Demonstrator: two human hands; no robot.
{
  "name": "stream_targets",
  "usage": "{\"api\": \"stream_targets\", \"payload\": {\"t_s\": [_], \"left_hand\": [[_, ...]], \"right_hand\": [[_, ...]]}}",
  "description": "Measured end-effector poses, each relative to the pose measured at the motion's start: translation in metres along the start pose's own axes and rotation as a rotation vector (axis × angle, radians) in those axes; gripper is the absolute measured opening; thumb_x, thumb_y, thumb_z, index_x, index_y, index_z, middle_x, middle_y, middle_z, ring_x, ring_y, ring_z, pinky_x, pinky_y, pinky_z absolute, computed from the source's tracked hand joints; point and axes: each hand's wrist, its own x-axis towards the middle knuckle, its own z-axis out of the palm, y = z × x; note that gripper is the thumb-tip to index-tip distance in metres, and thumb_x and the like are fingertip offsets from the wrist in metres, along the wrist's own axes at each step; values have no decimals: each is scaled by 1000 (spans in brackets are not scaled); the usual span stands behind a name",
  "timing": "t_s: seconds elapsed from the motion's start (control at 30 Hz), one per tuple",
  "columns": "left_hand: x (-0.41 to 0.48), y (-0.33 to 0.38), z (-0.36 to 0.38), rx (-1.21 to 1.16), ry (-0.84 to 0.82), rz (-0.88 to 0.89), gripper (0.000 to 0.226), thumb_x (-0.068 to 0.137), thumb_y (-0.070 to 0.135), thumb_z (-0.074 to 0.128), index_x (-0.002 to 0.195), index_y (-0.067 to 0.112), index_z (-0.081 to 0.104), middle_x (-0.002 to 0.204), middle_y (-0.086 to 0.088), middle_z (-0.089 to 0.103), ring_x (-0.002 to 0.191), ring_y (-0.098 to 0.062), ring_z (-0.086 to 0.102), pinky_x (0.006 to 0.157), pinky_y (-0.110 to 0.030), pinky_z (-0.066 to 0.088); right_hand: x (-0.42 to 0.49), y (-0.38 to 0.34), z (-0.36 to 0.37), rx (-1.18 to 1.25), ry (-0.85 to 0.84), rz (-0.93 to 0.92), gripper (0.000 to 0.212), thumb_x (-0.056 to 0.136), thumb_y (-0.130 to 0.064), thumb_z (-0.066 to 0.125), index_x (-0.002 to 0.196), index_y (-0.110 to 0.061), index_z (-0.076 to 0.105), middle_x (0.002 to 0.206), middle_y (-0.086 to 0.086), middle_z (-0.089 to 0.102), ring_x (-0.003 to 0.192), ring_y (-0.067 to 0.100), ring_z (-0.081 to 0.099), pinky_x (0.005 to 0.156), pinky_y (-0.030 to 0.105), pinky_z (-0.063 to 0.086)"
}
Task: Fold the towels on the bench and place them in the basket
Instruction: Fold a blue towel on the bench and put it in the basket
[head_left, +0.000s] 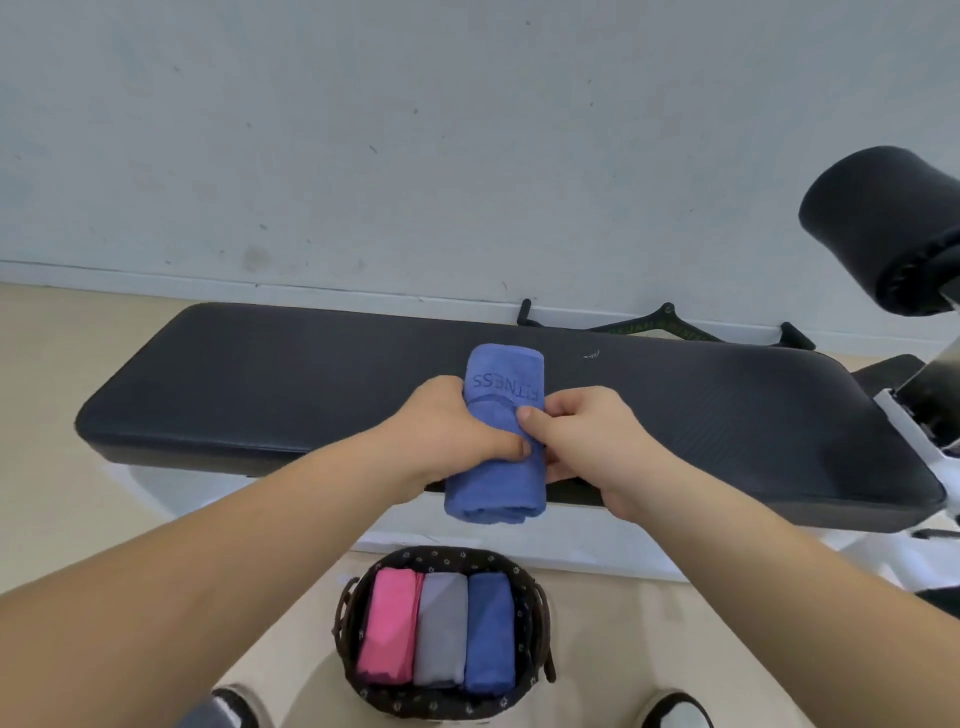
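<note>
Over the front edge of the counter (260, 384), in the head view, I hold the rolled towel (493, 488) with both hands. My left hand (457, 431) has its fingers curled round the left side of the roll. My right hand (587, 441) grips the right side, with the thumb pressed on top. The far end of the roll is over the counter and the near end hangs past the edge.

Below, on the floor between my feet, the basket (452, 556) has a pink towel (389, 623), a grey towel (441, 629) and a blue towel (488, 629) lying side by side. They seem to fill it from wall to wall. I think the danger is here: I see no free gap, so the roll must go on top, where it may slide off. Also, if I release one hand on the way down, the outer layer can open and the roll will lose its shape.
</note>
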Motion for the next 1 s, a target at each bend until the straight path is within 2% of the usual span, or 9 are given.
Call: {"api": "stream_targets", "payload": {"t_s": [0.1, 0.17, 0.3, 0.4, 0.53, 0.63, 0.83, 0.9, 1.0], "left_hand": [[-28, -18, -5, -145, -58, -19, 29, 73, 12, 83, 101, 12, 75, 96, -8, 80, 90, -26, 78, 81, -41, 64], [-45, -33, -9, -223, -79, -33, 30, 72, 12, 77, 102, 12, 74, 97, -10, 80, 91, -31, 77, 85, -45, 62], [-70, -70, -3, -355, -146, -112, 34, 72, 2, 64, 104, 6, 73, 99, -11, 79, 87, -27, 74, 87, -40, 58], [-73, -103, 11, -485, -153, -195, 42, 65, 3, 60, 105, 7, 74, 104, -17, 78, 89, -32, 73, 91, -45, 58], [-65, -143, 38, -629, -164, -363, 37, 67, 6, 61, 102, 10, 74, 97, -16, 78, 83, -33, 72, 78, -41, 61], [-55, -170, 61, -660, -147, -440, 23, 71, 4, 60, 90, 11, 71, 82, -12, 75, 77, -31, 71, 72, -36, 58], [-15, -230, 84, -559, -50, -512, 41, 69, 14, 71, 110, 14, 73, 98, -13, 80, 94, -32, 77, 89, -50, 62], [2, -247, 89, -470, 2, -512, 45, 71, 18, 74, 115, 21, 66, 100, -6, 78, 92, -25, 76, 87, -46, 63], [26, -267, 93, -251, 82, -416, 37, 74, 20, 71, 107, 31, 61, 98, 2, 73, 90, -16, 71, 89, -42, 61]], "right_hand": [[-26, 0, 9, -40, -165, 32, 21, 102, -20, 60, 101, -5, 74, 95, 13, 78, 76, 21, 77, 66, 34, 64], [-42, 6, 20, -214, -257, 40, 27, 104, -30, 54, 107, -10, 73, 107, 10, 76, 84, 20, 73, 74, 36, 64], [-67, 35, 55, -295, -344, 82, 34, 109, -38, 38, 119, -23, 66, 125, 10, 70, 109, 24, 68, 90, 37, 57], [-73, 63, 76, -182, -367, 168, 28, 106, -27, 42, 121, -26, 65, 121, 2, 74, 113, 19, 69, 103, 42, 55], [-71, 101, 92, -195, -407, 235, 43, 82, -10, 53, 119, -26, 65, 116, 2, 76, 109, 21, 72, 99, 45, 58], [-58, 131, 102, -116, -435, 333, 44, 88, 3, 48, 117, -25, 67, 116, 4, 76, 110, 23, 72, 92, 37, 60], [-7, 204, 130, -67, -324, 490, 41, 84, -3, 53, 120, -15, 69, 106, 9, 79, 102, 26, 75, 95, 45, 60], [12, 222, 143, -50, -257, 526, 37, 85, -8, 57, 120, -17, 68, 106, 8, 78, 100, 26, 75, 95, 45, 60], [37, 243, 163, 48, -165, 550, 23, 93, -12, 61, 115, -19, 67, 103, 9, 77, 94, 26, 74, 85, 41, 62]]}}
